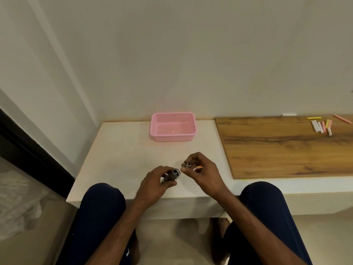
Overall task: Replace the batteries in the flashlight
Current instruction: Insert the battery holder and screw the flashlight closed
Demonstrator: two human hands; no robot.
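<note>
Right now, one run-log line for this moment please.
left hand: holds flashlight body, end open | right hand: holds detached cap | pink basket: behind, untouched

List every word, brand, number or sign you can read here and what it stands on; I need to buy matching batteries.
None can be read.
Flashlight body in the left hand: no marking legible.
Cap in the right hand: too small and blurred to read.
Orange-and-white item behind the right hand: any print is too small to read.
Pink basket and chalk sticks: no text visible.
</note>
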